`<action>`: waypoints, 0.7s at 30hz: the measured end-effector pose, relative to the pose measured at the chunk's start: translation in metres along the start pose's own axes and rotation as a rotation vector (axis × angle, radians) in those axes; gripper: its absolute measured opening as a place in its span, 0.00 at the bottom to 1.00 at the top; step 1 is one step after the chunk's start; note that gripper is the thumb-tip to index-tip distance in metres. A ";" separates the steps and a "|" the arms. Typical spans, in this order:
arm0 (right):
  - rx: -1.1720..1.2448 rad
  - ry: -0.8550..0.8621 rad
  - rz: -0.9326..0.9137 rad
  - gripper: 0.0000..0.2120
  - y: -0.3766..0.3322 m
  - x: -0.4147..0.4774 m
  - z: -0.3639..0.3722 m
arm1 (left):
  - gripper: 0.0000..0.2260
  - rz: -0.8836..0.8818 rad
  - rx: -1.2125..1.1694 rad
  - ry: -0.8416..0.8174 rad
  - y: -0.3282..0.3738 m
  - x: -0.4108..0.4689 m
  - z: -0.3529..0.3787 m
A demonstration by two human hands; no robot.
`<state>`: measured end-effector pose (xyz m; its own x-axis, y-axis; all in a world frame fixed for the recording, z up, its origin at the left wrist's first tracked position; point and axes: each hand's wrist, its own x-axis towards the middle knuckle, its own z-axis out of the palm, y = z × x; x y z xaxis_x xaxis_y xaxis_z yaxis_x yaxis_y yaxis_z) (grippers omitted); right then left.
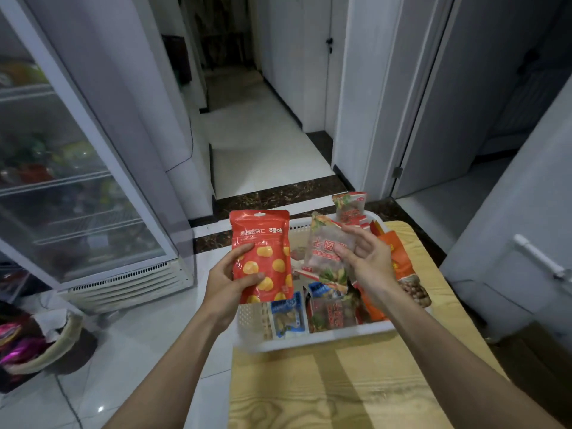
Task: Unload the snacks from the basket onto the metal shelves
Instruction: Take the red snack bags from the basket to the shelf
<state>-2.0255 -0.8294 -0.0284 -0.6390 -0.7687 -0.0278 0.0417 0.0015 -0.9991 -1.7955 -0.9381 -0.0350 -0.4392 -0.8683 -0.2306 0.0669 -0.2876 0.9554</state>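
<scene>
A white plastic basket [309,340] of snack packets stands on a light wooden table [356,391]. My left hand [230,281] grips a red pouch with yellow chestnuts printed on it [266,243], held upright above the basket's left side. My right hand [368,258] holds a clear packet with red lettering [325,249] over the basket's middle. Inside the basket lie a blue packet [289,314], another clear red-lettered packet [332,314] and an orange bag of nuts [402,267]. A further clear packet [349,207] sticks up at the far rim. No metal shelves are in view.
A glass-door display fridge [77,181] with wire racks stands at the left. A lined bin with pink wrappers [37,342] sits on the white tile floor at lower left. A corridor runs ahead; a grey door with a handle [538,258] is at the right.
</scene>
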 end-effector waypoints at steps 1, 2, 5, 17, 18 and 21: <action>0.001 -0.005 -0.020 0.19 -0.005 -0.010 -0.004 | 0.26 0.003 0.001 -0.020 0.002 -0.006 0.001; -0.004 -0.010 -0.047 0.19 -0.011 -0.021 -0.008 | 0.25 0.009 0.004 -0.046 0.004 -0.012 0.003; -0.015 -0.002 -0.074 0.17 -0.025 -0.056 -0.021 | 0.26 0.027 0.013 -0.142 0.012 -0.032 0.007; -0.011 0.316 -0.141 0.10 -0.063 -0.246 -0.059 | 0.27 0.086 -0.005 -0.466 0.019 -0.144 0.032; -0.019 0.350 -0.146 0.10 -0.067 -0.262 -0.064 | 0.27 0.082 -0.005 -0.499 0.020 -0.156 0.038; 0.016 0.458 -0.142 0.11 -0.081 -0.307 -0.082 | 0.26 0.089 0.003 -0.594 0.025 -0.189 0.059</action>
<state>-1.8951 -0.5410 0.0585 -0.9119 -0.3996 0.0941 -0.0607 -0.0955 -0.9936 -1.7642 -0.7575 0.0431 -0.8578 -0.5139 -0.0080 0.1240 -0.2221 0.9671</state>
